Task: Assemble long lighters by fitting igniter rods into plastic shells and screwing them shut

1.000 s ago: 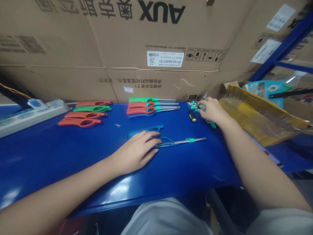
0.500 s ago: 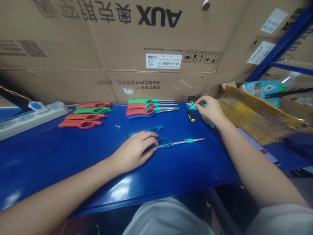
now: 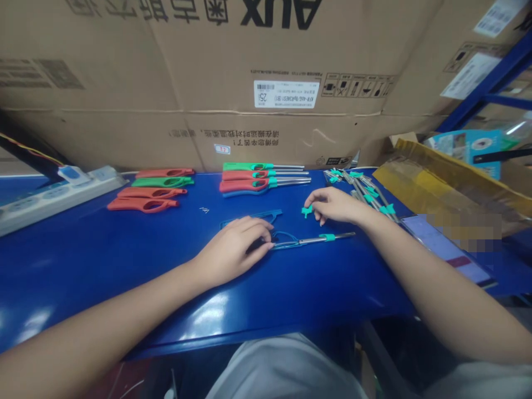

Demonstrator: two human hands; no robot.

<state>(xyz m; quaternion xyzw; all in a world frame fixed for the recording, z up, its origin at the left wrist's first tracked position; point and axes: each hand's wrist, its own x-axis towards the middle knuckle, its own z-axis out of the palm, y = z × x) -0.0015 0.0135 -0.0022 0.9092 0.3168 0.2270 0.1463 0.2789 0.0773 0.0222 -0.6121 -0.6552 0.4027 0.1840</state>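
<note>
My left hand [image 3: 235,249] rests on the blue table [image 3: 103,260], fingers curled down onto the handle end of a blue lighter half with a metal tube [image 3: 316,239]. A second blue handle shell [image 3: 253,216] lies just beyond my fingers. My right hand [image 3: 332,204] hovers above the tube and pinches a small green plastic piece [image 3: 306,211] between thumb and fingertip. Behind that hand lies a heap of metal tubes with green collars [image 3: 366,191].
Three assembled lighters [image 3: 257,178] lie at the back centre. Red and green handle shells [image 3: 152,191] lie back left, beside a white power strip [image 3: 50,194]. Large cardboard boxes [image 3: 249,83] wall the back. A yellow bag [image 3: 449,177] and a paper sheet [image 3: 449,249] sit at right.
My right hand left the heap of tubes at the back right and came toward the centre carrying a small green piece. My left hand stayed on the blue handle.
</note>
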